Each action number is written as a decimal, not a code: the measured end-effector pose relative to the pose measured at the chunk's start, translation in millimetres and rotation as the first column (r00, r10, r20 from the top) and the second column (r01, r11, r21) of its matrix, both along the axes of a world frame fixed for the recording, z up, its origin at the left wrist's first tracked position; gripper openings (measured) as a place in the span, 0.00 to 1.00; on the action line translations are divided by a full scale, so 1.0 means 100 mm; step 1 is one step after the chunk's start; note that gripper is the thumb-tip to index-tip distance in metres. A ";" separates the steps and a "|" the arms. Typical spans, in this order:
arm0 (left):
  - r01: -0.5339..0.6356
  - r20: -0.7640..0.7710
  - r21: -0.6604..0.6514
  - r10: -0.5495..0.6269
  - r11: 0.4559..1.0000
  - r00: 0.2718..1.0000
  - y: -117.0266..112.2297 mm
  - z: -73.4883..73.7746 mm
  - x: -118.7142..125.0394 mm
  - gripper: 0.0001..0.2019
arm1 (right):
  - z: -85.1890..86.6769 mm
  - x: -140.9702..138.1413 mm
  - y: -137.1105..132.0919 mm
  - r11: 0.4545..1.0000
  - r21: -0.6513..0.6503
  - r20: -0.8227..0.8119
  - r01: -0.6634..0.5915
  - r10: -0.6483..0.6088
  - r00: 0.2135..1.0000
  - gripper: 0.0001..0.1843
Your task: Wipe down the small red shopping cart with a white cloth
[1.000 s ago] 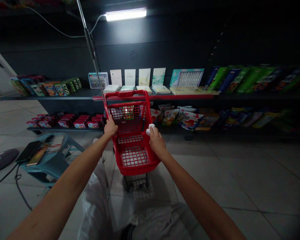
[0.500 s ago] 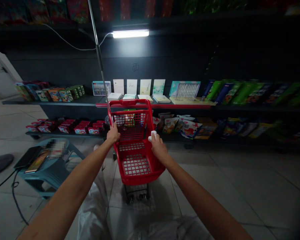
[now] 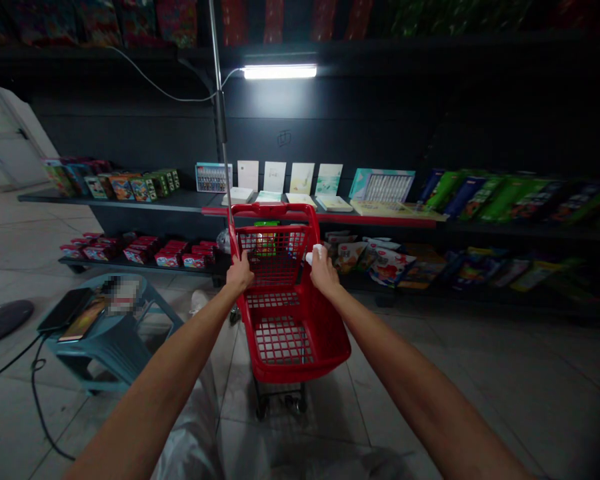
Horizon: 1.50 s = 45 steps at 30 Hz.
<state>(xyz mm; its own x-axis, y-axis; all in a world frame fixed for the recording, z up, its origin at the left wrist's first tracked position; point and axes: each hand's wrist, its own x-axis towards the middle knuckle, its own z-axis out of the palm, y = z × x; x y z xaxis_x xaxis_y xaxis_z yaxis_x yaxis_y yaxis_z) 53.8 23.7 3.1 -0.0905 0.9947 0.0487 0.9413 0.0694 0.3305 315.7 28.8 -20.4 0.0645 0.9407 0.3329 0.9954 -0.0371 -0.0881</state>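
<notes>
A red plastic shopping cart point(image 3: 279, 367) with mesh panels stands in front of me, its handle side toward the shelf. My left hand point(image 3: 240, 272) is closed around the left side of its frame. On the opposite side, my right hand point(image 3: 324, 268) is closed on a small white cloth or wad of tissue point(image 3: 315, 253), held against the cart's upper right edge. Both of my arms reach forward, one on each side of the basket. My right fingertips are partly hidden behind the white piece and the hand.
A dark shelf unit point(image 3: 145, 203) holds books, boxes and snack bags. A lit tube lamp point(image 3: 280, 71) hangs above, with a metal pole point(image 3: 217, 53) nearby. On my left, a blue-grey stool point(image 3: 125, 343) carries flat devices; a cable point(image 3: 37, 393) trails to the floor.
My right hand has slid up the cart's right edge with the white piece. My left hand keeps its place on the frame. The whole view has shifted slightly, so things appear farther right.
</notes>
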 end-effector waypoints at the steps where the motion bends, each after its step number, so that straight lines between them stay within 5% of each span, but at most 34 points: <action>1: 0.000 -0.002 -0.002 0.000 1.000 1.000 -0.01 0.00 0.01 0.40 | -0.01 0.00 0.00 1.000 0.020 -0.011 0.008 -0.007 1.000 0.35; 9: -0.049 0.013 0.078 0.048 0.996 0.999 -0.21 -0.09 0.04 0.47 | -0.06 -0.02 -0.32 0.999 0.038 0.051 0.005 -0.006 0.999 0.37; 15: -0.067 0.044 0.047 0.065 0.997 0.997 -0.22 0.00 -0.03 0.54 | -0.06 -0.01 -0.54 0.998 0.062 -0.028 -0.009 0.010 1.000 0.35; 22: -0.144 0.062 0.120 0.137 0.982 0.989 -0.10 0.03 0.00 0.50 | -0.10 -0.04 -0.66 0.989 0.139 -0.111 -0.052 0.067 0.991 0.34; 32: -0.113 0.056 0.122 0.107 0.986 0.993 -0.25 0.03 -0.06 0.50 | -0.15 -0.06 -0.78 0.955 0.289 -0.169 -0.070 0.123 0.978 0.42; 45: -0.086 0.057 0.100 0.080 0.991 0.995 -0.39 0.00 -0.17 0.43 | 0.04 -0.10 -0.99 0.927 0.369 -0.364 -0.060 0.204 0.909 0.25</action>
